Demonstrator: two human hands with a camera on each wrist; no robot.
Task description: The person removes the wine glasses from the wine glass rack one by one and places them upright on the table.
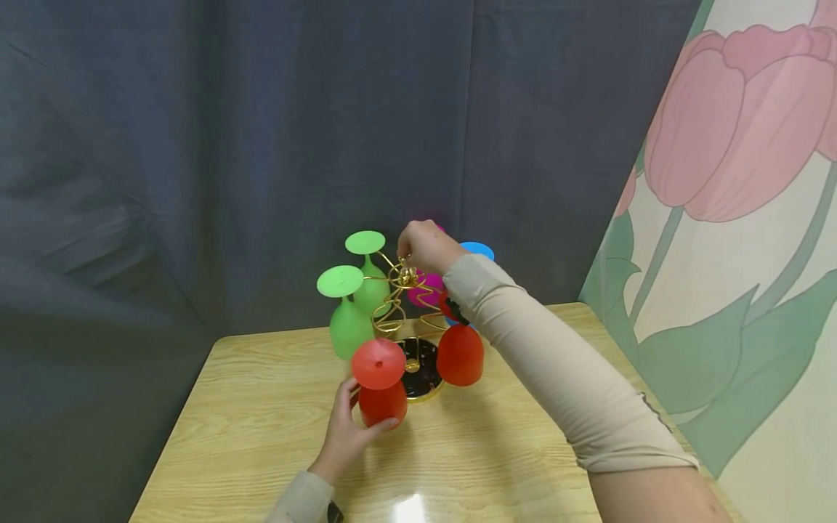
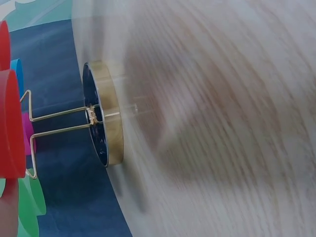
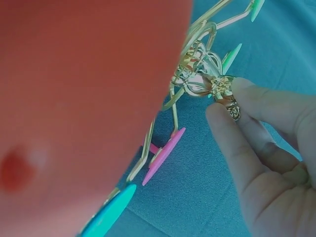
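A gold wire goblet rack (image 1: 386, 324) stands on a round black base (image 1: 428, 359) with a gold rim, goblets hanging upside down from its arms. My left hand (image 1: 346, 434) holds the front red goblet (image 1: 381, 403) by its bowl, thumb on the near side and fingers round the left. At the top of the rack, my right hand (image 1: 430, 247) pinches the ornate gold finial (image 3: 223, 91) between thumb and fingertips. Another red goblet (image 1: 461, 356) hangs on the right, below my right forearm. In the left wrist view the gold base rim (image 2: 112, 121) shows low on the table.
Two green goblets (image 1: 340, 282) hang at the left of the rack. Behind it are a magenta goblet (image 1: 423, 292) and a blue one (image 1: 477, 250), partly covered by my right arm. A dark curtain (image 1: 340, 131) hangs behind the wooden table (image 1: 248, 407); a tulip-painted wall (image 1: 732, 240) stands right.
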